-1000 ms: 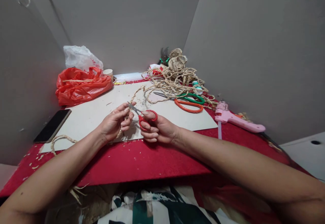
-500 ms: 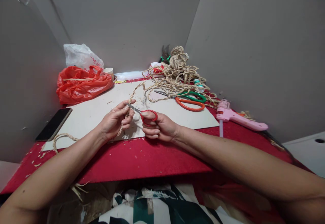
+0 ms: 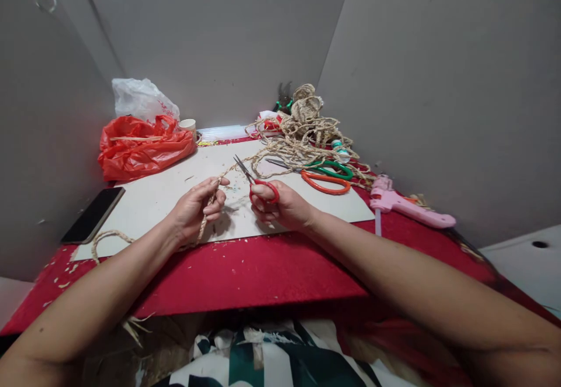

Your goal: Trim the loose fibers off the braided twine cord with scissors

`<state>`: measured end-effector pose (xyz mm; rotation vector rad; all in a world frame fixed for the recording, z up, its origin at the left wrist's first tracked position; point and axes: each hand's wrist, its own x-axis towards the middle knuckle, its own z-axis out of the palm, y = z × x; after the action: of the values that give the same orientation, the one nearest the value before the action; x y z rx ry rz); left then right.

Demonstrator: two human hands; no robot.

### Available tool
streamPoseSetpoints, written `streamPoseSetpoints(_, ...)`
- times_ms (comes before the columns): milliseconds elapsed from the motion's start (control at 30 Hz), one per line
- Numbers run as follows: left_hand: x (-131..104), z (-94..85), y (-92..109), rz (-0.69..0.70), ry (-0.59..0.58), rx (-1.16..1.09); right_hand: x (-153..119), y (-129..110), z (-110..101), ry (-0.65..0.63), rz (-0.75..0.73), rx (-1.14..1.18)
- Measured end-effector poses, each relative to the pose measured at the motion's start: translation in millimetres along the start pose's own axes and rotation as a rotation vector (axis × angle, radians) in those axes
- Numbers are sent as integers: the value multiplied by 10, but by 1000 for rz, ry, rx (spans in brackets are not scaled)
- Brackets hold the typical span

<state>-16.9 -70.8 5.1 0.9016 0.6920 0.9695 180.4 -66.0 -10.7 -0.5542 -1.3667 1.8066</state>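
Note:
My left hand (image 3: 202, 207) is closed on a braided straw rope (image 3: 204, 223), which runs through the fingers over the white board (image 3: 153, 200). The rope's far part stretches toward the tangled pile of rope (image 3: 315, 127) at the back. In my right hand (image 3: 280, 203) is a small pair of red-handled scissors (image 3: 263, 191), with the fingers round its handles. Its blades point up and to the left, slightly parted, close to the rope. Another stretch of rope (image 3: 113, 232) curves over the board's left edge.
Larger scissors with green and orange handles (image 3: 325, 187) lie on the right of the board. A pink glue gun (image 3: 407, 206) rests beyond them. On the left are a phone (image 3: 94, 216), a red plastic bag (image 3: 144, 156) and a paper cup (image 3: 187, 124). Grey panels (image 3: 219, 36) enclose the back.
My right hand has moved slightly to the right and up. The scissor blades have swung away from my left fingers to point more upward. My left hand still grips the rope.

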Motion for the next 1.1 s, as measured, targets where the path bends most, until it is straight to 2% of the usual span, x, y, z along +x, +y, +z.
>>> streamPoseSetpoints(167,24,-30,-31,-35,14,26,25,44,-12,20,-4,-178)
streamPoseSetpoints(300,18,-33,-51,-89,22,3,35,39,-32,188,-97,-210)
streamPoseSetpoints(467,11,-48,-69,-137,-9,45,79,-32,-82,319,-118,37)
streamPoseSetpoints(600,18,-59,-118,-169,-82,128,127,-107,-110,308,-82,369)
streamPoseSetpoints(700,27,-66,-169,-174,-103,174,154,-129,-127,297,-27,518)
streamPoseSetpoints(933,-6,12,-244,-195,-169,233,150,-128,-103,373,18,524)
streamPoseSetpoints(1100,-53,107,-257,-196,-156,317,126,-119,-59,393,-2,497)
